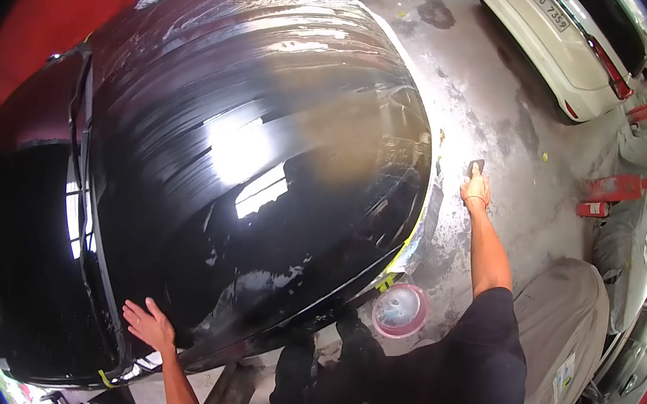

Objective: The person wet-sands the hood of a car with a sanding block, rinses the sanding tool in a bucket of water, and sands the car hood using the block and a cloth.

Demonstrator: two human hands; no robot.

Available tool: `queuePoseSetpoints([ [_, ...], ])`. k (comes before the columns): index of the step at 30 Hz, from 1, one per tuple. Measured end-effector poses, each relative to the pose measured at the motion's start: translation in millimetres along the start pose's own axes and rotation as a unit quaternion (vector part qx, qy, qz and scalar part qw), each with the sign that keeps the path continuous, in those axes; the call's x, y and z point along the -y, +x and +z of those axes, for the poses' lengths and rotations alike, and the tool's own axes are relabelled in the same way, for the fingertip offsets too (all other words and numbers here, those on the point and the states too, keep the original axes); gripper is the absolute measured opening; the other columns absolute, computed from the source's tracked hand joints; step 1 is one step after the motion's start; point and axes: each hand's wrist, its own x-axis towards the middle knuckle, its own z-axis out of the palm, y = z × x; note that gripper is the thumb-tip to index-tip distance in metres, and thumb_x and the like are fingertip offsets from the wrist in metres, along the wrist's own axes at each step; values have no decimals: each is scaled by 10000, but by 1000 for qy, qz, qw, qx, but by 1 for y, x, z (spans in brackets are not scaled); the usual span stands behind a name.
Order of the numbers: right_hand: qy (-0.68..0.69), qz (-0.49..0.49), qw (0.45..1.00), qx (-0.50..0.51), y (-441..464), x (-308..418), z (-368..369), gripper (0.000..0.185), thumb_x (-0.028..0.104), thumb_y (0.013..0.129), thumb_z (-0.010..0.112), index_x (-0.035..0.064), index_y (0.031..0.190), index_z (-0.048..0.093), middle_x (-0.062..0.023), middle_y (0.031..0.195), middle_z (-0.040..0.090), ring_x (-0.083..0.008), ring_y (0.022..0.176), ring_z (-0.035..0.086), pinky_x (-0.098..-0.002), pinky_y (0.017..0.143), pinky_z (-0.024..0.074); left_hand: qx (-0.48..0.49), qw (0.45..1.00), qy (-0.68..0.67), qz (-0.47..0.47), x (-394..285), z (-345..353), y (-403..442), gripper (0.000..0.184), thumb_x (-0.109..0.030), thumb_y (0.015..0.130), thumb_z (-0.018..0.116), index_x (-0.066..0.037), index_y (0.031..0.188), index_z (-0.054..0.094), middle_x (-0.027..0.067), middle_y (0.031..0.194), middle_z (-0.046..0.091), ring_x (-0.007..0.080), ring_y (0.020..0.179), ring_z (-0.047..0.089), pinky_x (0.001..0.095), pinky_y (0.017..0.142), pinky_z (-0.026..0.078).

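Note:
A glossy black car hood fills the left and middle of the head view, with wet-looking streaks over its far half and pale patches near its close side. My left hand rests with fingers spread on the hood's near corner, by the windshield. Out to the right, beyond the hood's front edge and over the floor, my right hand grips a small dark pad. The pad's exact kind is too small to make out.
On the floor by the hood's front edge stands a pink basin with cloudy liquid. A white car is parked at upper right. Grey covers drape a vehicle on the right, near red equipment. Yellow-green tape shows along the hood edge.

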Motion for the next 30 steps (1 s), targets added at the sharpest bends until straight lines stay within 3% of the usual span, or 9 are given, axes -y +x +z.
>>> queuePoseSetpoints([
  [3,90,-65,993,-31,-38,36,-32,615,168,879,667,218,1471,507,-228,1212,614,-399,1128,622,-475,962,507,-77,995,8,55,-8,-14,-3,657,-467,1029,455,26,1463,423,241,1458,467,387,1359,430,541,1068,366],
  [6,202,-266,927,-169,-93,103,-46,572,164,907,659,169,1463,523,-217,1137,625,-392,1051,625,-475,924,497,-174,981,-3,89,-5,-8,-2,612,-450,1006,500,25,1392,477,222,1373,514,379,1290,468,523,1002,396],
  [7,218,-269,930,-122,-122,126,-54,563,163,905,666,164,1452,535,-204,1111,628,-390,1034,623,-472,909,497,-165,983,4,80,-8,-15,-6,608,-455,1015,488,22,1391,481,219,1396,508,376,1315,457,523,1015,394],
  [11,355,-404,842,-51,-251,229,-82,551,156,918,666,156,1454,537,-183,1018,620,-374,957,626,-451,866,500,-93,988,-123,30,-15,-50,-14,582,-390,1026,463,16,1442,442,230,1479,445,378,1400,384,540,1106,322],
  [13,370,-469,802,8,-326,280,-90,531,152,934,648,151,1453,535,-179,1019,625,-362,938,627,-439,850,505,-239,942,-236,9,6,1,-15,581,-335,1033,462,8,1496,392,237,1571,356,391,1489,277,557,1199,202],
  [15,393,-534,747,43,-404,326,-96,513,151,936,638,150,1441,547,-179,1024,631,-356,953,622,-440,850,508,-220,903,-367,-31,22,-10,-35,584,-283,1033,473,11,1523,353,240,1619,282,397,1532,185,562,1234,97],
  [19,290,-634,702,144,-548,400,-98,498,177,946,624,149,1434,524,-180,1089,640,-375,1009,628,-460,891,519,-138,934,-309,-115,74,6,-77,573,-220,1011,499,30,1506,357,246,1603,307,397,1521,214,566,1225,129],
  [23,219,-748,603,169,-662,453,-73,516,211,915,646,163,1416,531,-162,1072,624,-382,987,623,-476,853,509,-215,944,-244,-61,89,39,-73,601,-214,999,495,43,1518,333,256,1606,297,423,1517,216,586,1212,129],
  [30,175,-682,698,130,-649,473,-48,597,109,821,650,129,1408,548,-227,1014,582,-402,942,611,-518,785,497,-223,945,-226,-77,84,43,-74,536,-240,1055,388,29,1519,362,211,1615,324,390,1516,247,560,1211,145],
])
